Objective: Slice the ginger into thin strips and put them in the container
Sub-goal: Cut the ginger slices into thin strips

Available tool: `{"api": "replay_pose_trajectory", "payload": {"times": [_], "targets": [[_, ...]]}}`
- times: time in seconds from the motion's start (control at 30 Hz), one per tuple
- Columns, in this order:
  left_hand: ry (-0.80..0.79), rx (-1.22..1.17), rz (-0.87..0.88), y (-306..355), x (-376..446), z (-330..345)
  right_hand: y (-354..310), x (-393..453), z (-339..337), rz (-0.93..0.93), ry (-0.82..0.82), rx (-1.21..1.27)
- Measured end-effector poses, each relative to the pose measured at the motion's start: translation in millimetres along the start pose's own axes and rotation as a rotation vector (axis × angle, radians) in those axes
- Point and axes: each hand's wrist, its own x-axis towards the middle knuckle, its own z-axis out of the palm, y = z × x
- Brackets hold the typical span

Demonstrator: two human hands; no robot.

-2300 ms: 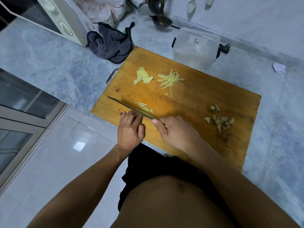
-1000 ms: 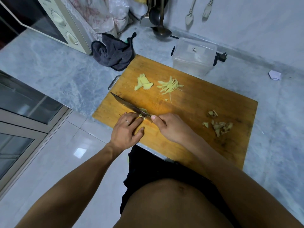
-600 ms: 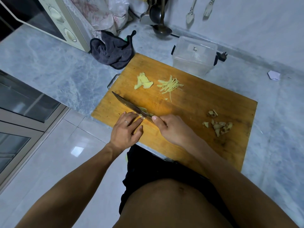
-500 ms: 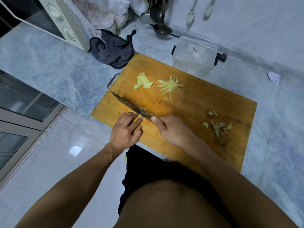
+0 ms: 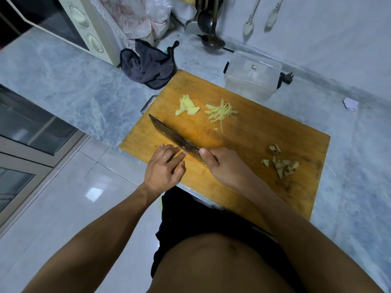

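Presently the right hand (image 5: 227,167) is clenching the knife (image 5: 175,138) while the left hand (image 5: 164,169), fingers flat, is pinning hidden ginger near the board's (image 5: 254,144) front edge. Finished strips (image 5: 222,112) are waiting beside the container (image 5: 251,76).

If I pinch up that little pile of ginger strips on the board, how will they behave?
The ginger strips look thin and loose, so probably light and limp, apt to scatter. Being freshly cut, they may cling to fingers or the cutting board.
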Motion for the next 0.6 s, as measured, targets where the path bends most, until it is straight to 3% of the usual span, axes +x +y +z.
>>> {"api": "replay_pose_trajectory", "payload": {"times": [0.6], "targets": [[0.020, 0.009, -0.047, 3.6, 2.8, -1.1, 3.8, 3.7, 6.7, 0.013, -0.037, -0.002]]}}
